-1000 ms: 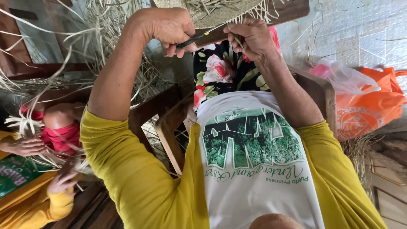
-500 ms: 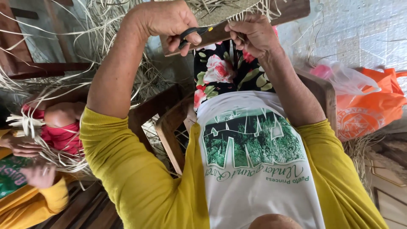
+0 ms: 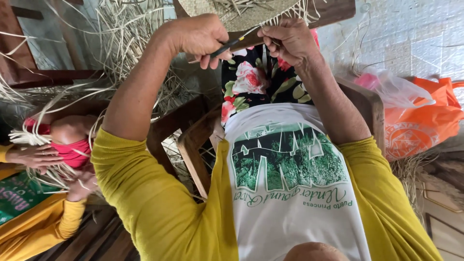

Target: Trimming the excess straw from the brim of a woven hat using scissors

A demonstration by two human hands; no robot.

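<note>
Orange bag (image 3: 425,128) beside wooden chair (image 3: 367,104)

A home weaving workplace: loose straw strips (image 3: 121,43) heaped around wooden chairs (image 3: 193,140), a half-woven mat (image 3: 241,12) overhead.

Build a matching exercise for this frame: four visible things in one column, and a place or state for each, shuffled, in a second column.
Things:
1. scissors
2. woven straw piece
3. orange bag
4. loose straw strips

Places or states:
A. lying at the frame's right edge, beside a clear plastic bag
B. held in the left hand
C. piled at upper left of the frame
D. at the top of the frame, its fringed edge pinched by the right hand

Pairs: 1-B, 2-D, 3-A, 4-C
</note>
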